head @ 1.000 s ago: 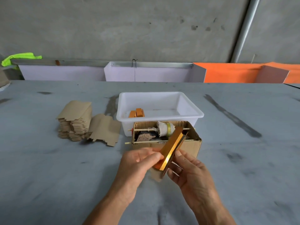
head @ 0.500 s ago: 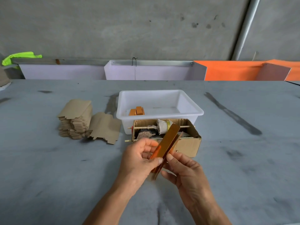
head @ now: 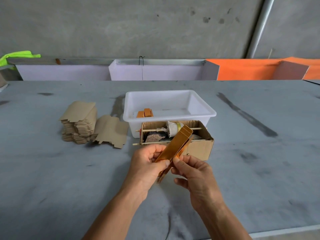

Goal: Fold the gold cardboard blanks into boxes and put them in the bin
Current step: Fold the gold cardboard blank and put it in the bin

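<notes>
In the head view the left hand (head: pixel 147 163) and the right hand (head: pixel 194 172) both pinch the gold blank (head: pixel 174 147), held tilted above the grey table (head: pixel 52 179). Just behind it stand a brown cardboard box (head: pixel 199 148) and the white bin (head: pixel 173 104), which holds folded gold boxes (head: pixel 145 113); the stack of blanks (head: pixel 79 122) lies to the left.

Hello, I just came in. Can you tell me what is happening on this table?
A person is folding a gold cardboard blank into a box. Both the left hand and the right hand pinch its lower end above the grey table; it is not yet box-shaped. A stack of flat blanks waits at left. The white bin already holds folded boxes. An open brown carton of odds and ends stands before the bin.
</notes>
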